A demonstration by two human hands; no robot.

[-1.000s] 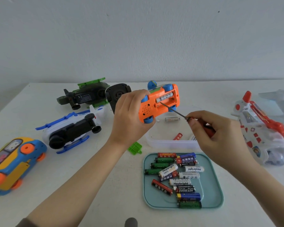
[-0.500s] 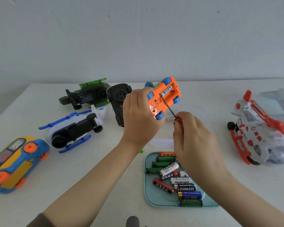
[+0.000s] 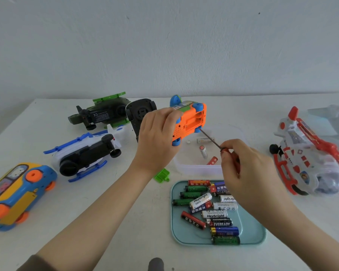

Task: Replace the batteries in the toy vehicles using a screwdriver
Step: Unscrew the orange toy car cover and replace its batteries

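Observation:
My left hand [image 3: 157,137] grips a small orange toy car [image 3: 190,122] with blue wheels, held in the air underside up; its battery bay is open and looks empty. My right hand [image 3: 247,169] pinches a red-handled screwdriver [image 3: 210,139], whose thin tip lies just below the car's lower edge. Under the car, a clear plastic box [image 3: 196,168] holds three loose batteries [image 3: 203,151]. A teal tray [image 3: 252,231] in front carries several batteries [image 3: 215,214]. A green battery cover [image 3: 161,174] lies on the table.
On the white table [image 3: 115,222]: a yellow and blue bus [image 3: 18,194] at the left, a white and blue helicopter [image 3: 86,153], a green helicopter [image 3: 104,114], a black toy [image 3: 140,114], and a white and red plane [image 3: 309,153] at the right.
The last battery has dropped from the car's bay into the clear box. My right hand has pulled the screwdriver back down and to the right, out of the bay.

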